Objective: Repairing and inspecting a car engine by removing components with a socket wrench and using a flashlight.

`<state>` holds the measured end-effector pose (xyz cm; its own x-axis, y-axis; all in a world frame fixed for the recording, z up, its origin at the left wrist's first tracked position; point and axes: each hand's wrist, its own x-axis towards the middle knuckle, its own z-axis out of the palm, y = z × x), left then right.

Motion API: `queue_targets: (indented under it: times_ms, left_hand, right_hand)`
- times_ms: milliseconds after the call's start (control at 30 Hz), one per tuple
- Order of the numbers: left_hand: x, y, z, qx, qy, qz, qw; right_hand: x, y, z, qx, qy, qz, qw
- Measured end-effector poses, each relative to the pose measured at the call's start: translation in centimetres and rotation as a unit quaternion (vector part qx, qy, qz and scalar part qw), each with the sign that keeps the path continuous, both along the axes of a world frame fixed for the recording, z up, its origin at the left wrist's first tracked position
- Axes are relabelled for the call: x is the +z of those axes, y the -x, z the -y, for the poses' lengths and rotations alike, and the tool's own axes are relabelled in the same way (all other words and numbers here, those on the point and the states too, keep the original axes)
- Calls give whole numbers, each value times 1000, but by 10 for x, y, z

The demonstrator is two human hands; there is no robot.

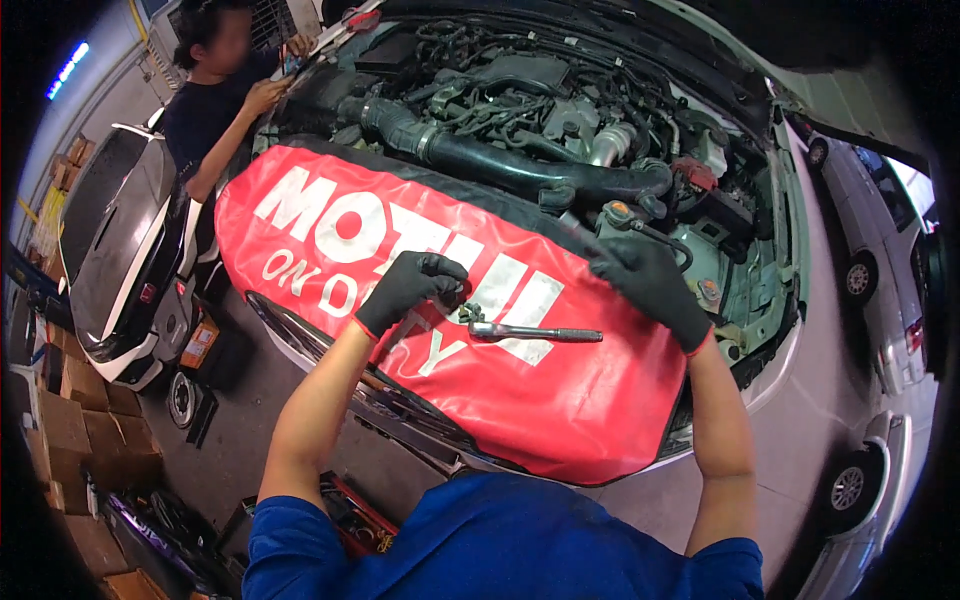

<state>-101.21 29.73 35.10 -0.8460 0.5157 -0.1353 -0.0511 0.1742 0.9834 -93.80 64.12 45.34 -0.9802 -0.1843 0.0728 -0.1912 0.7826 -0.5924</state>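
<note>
Left hand, black glove, curled closed over small part beside ratchet head; part hidden. Right hand flat, empty, on red fender cover.

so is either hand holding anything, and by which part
Left hand pinches something small by the ratchet head; what it is cannot be told. Right hand holds nothing.

Bright, sharp centre; dark fisheye rim.

Your left hand has open red fender cover toward 6 o'clock. The ratchet wrench blocks 3 o'clock, just beside it. Hoses crowd the engine bay at 12.
</note>
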Motion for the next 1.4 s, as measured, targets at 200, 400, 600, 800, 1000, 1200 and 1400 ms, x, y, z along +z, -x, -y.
queue_targets:
  times_ms: [200, 400, 600, 800, 1000, 1200, 1400]
  left_hand:
    - [2, 12, 11, 6, -11, 8, 1000]
    - [19, 54, 29, 297, -12, -165, 941]
    - [32, 77, -26, 232, -187, -136, 945]
    - [39, 129, -121, 157, -96, -169, 968]
    - [-9, 201, -138, 366, -287, 12, 885]
    - [-51, 233, -104, 498, -230, -118, 828]
    - [-92, 267, -89, 404, -49, -333, 850]
  right_hand:
    - [-51, 26, 17, 132, -101, -1, 986]
    - [-69, 31, 33, 217, -140, -27, 966]
    - [-48, 57, 34, 239, -102, -47, 964]
    - [-55, 169, -4, 72, 29, -98, 992]
    - [-94, 235, 61, 63, -54, -234, 969]
    - [-101, 279, 101, 4, -183, -87, 979]
    - [-97, 297, 89, 58, -218, -10, 974]
